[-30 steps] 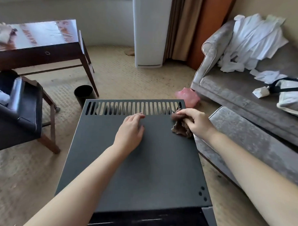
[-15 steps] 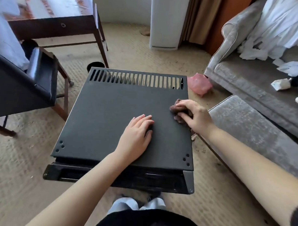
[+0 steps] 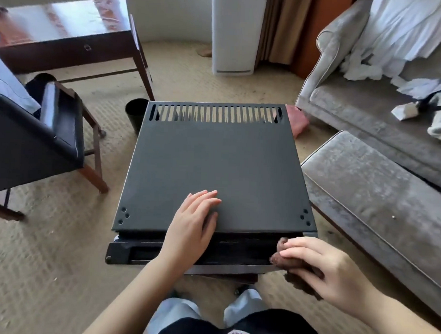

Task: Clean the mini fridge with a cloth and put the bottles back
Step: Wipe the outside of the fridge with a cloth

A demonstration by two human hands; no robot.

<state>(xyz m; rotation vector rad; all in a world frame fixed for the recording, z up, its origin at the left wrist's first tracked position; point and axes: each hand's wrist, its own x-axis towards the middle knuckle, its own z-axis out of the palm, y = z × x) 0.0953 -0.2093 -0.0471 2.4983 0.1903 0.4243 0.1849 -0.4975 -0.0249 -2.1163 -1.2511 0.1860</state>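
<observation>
While beige carpet [image 3: 48, 273] fills the room between a grey sofa [image 3: 366, 114] with its footstool [image 3: 378, 192] on the right and a wooden surface [image 3: 64, 21] with a black chair [image 3: 33, 140] on the left, the mini fridge [image 3: 214, 171] stands at the centre. Its dark flat top carries the left hand [image 3: 191, 227], resting flat with fingers together near the front edge. Smallest, the brown cloth [image 3: 290, 263] sits bunched in the closed right hand [image 3: 321, 270], pressed to the fridge's front right corner.

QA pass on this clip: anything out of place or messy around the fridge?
The mini fridge looks intact. Oddities: a crumpled pink item on the carpet behind it, and white linens heaped on the sofa. No bottles in view.
</observation>
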